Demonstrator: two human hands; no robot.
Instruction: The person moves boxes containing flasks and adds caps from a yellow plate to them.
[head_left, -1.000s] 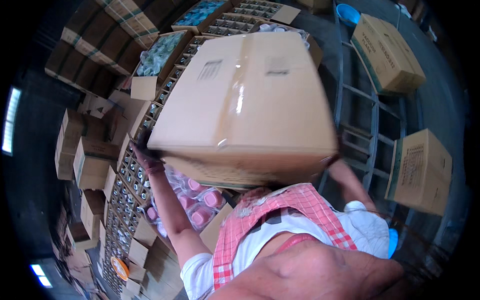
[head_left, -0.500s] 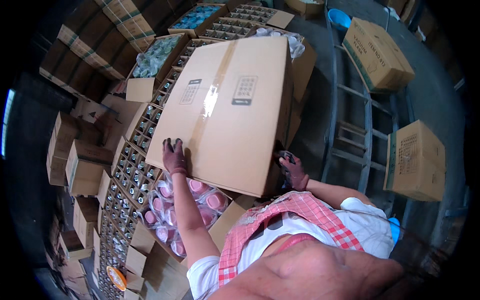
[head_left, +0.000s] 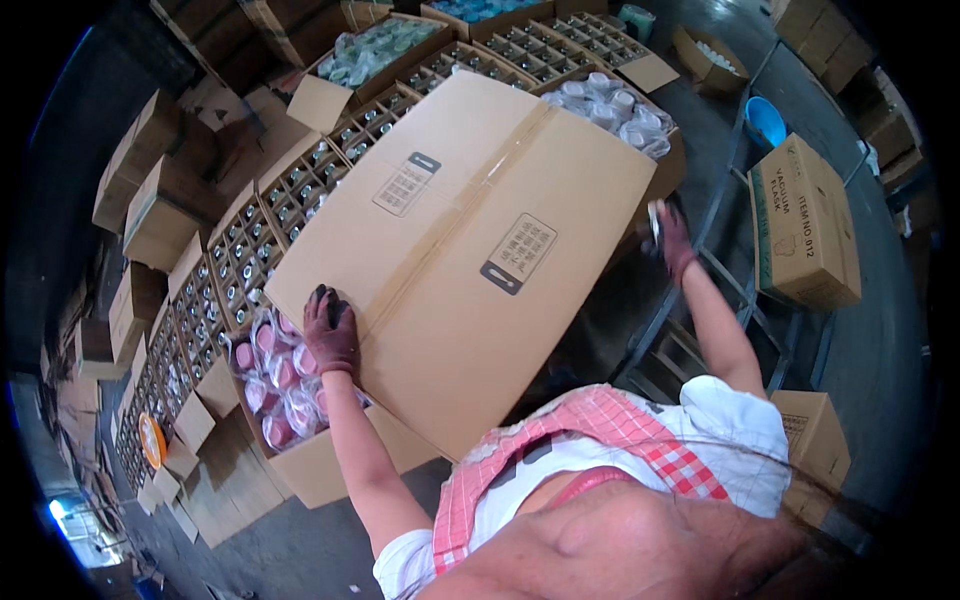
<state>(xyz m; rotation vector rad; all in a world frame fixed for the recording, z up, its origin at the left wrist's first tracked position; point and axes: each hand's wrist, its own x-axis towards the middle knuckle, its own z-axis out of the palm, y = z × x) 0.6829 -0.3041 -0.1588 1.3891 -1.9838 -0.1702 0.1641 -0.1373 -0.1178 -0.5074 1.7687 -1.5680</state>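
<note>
A large closed cardboard carton (head_left: 462,250), with a brown tape strip along its middle seam, lies across the open boxes in front of me. My left hand (head_left: 331,332), in a dark red glove, rests on the carton's left edge with its fingers extended. At the right side of the carton is my right hand (head_left: 670,240), gloved too, its fingers closed round a small whitish or metallic thing whose kind I cannot make out. Beside my left hand stands an open box of pink-topped items (head_left: 285,375) in clear plastic bags.
Divided boxes with silvery tops (head_left: 235,255) run along the left. Beyond the carton are bagged clear items (head_left: 615,112) and green ones (head_left: 375,55). A metal ladder-like frame (head_left: 730,285) lies on the right, near a carton (head_left: 810,225) and a blue basin (head_left: 765,122).
My right hand has moved from the carton's near right corner to farther along its right side. The view has shifted, and the carton appears turned clockwise. My left hand stays on its left edge.
</note>
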